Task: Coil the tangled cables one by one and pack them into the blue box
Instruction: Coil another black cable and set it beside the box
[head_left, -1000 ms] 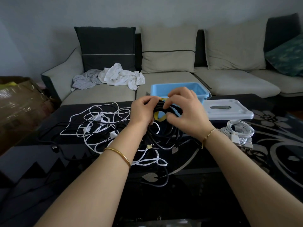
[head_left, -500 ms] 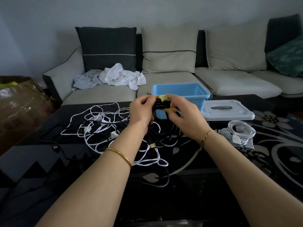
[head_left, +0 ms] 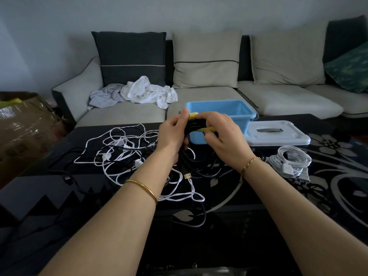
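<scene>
Both hands hold a black cable coil (head_left: 196,124) up in front of the open blue box (head_left: 237,110). My left hand (head_left: 172,134) grips the coil's left side. My right hand (head_left: 225,136) pinches a yellow strap (head_left: 193,115) wrapped round the coil's top. Loops of the black cable hang down to the table, ending in a gold plug (head_left: 187,176). A tangle of white cables (head_left: 127,154) and thin black ones lies on the dark table to the left. A coiled white cable (head_left: 290,163) lies to the right.
The box's grey lid (head_left: 278,134) lies flat just right of the blue box. The dark glass table (head_left: 348,176) has a flower pattern. Behind stands a sofa with cushions and crumpled cloths (head_left: 147,92). A cardboard box (head_left: 22,124) sits at the far left.
The hands lifted the black coil slightly. The yellow strap came over the top of the coil and my right hand's fingers shifted along it.
</scene>
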Demonstrator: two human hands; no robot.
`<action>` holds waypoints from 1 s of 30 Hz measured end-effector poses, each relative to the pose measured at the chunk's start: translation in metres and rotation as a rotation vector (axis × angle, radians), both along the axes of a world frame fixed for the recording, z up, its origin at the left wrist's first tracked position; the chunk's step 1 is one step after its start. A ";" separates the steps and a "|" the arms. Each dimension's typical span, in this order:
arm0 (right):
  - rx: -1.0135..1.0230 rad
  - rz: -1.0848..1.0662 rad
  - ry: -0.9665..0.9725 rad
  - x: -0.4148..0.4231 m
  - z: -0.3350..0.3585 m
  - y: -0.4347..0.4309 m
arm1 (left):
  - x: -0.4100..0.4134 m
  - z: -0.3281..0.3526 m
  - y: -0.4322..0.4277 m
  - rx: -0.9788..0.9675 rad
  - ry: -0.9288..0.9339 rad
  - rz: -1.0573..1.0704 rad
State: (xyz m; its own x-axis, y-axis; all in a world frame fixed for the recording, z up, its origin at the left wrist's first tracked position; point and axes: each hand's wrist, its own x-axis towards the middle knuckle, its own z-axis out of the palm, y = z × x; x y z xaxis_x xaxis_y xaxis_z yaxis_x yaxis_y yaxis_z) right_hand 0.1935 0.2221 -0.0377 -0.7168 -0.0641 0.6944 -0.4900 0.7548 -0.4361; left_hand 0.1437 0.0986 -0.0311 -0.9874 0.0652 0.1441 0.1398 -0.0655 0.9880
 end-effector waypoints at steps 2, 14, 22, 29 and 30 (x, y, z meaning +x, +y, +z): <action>-0.002 0.007 0.000 -0.001 0.000 0.001 | 0.001 0.001 -0.001 0.012 -0.008 -0.018; -0.054 0.007 0.036 -0.001 -0.005 0.005 | 0.003 0.001 0.001 -0.040 0.022 -0.057; -0.197 0.036 0.039 -0.002 0.001 0.005 | 0.003 -0.003 0.003 -0.079 0.117 -0.048; -0.216 0.031 0.080 0.001 0.002 0.000 | 0.005 0.001 0.001 -0.103 0.069 -0.023; -0.229 0.030 0.079 0.002 0.002 0.000 | 0.005 0.002 0.000 -0.102 0.061 -0.029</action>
State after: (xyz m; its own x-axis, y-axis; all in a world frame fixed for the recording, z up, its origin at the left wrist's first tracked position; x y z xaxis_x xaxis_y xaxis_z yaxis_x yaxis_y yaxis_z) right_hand 0.1953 0.2221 -0.0360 -0.6600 0.0815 0.7469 -0.5497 0.6252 -0.5540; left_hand 0.1491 0.0988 -0.0296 -0.9745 0.1114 0.1946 0.1990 0.0301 0.9795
